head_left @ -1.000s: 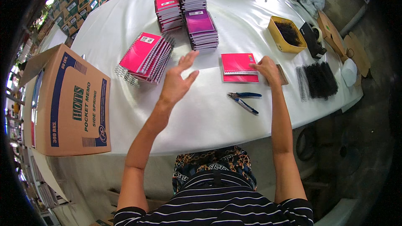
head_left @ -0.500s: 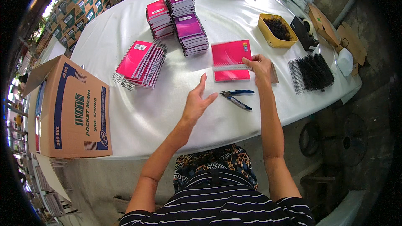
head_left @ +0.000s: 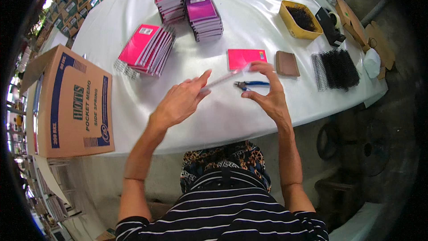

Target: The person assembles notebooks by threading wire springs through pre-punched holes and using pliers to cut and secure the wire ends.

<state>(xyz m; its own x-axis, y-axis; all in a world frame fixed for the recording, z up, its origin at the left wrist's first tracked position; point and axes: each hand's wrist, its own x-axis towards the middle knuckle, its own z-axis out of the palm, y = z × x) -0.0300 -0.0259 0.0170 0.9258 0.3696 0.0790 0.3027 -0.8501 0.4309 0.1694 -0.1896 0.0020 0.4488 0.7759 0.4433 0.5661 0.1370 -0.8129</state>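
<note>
A thin notebook (head_left: 227, 76), blurred and seen almost edge-on, hangs tilted over the table between my hands. My left hand (head_left: 178, 102) closes on its left end, with the thumb and fingers around the edge. My right hand (head_left: 271, 96) curves in a C at the other end, its fingertips at the notebook's corner and its thumb well apart. Beneath lie blue-handled cutting pliers (head_left: 256, 83), partly covered by my right hand. A pink-red notebook (head_left: 246, 57) lies flat just beyond, and a brown pad-like block (head_left: 287, 64) sits to its right.
Fanned coil-bound red notebooks (head_left: 141, 49) lie to the left, with purple (head_left: 203, 13) and red stacks (head_left: 168, 2) behind. A cardboard box (head_left: 76, 102) stands at the left edge. On the right are a yellow tin (head_left: 299, 31) of black coils, a tape dispenser (head_left: 329, 27) and loose black coils (head_left: 341, 69).
The notebook has been lifted off the pink-red one and turned edge-on, toward me. My left hand has closed on its end. My right thumb has opened away from it.
</note>
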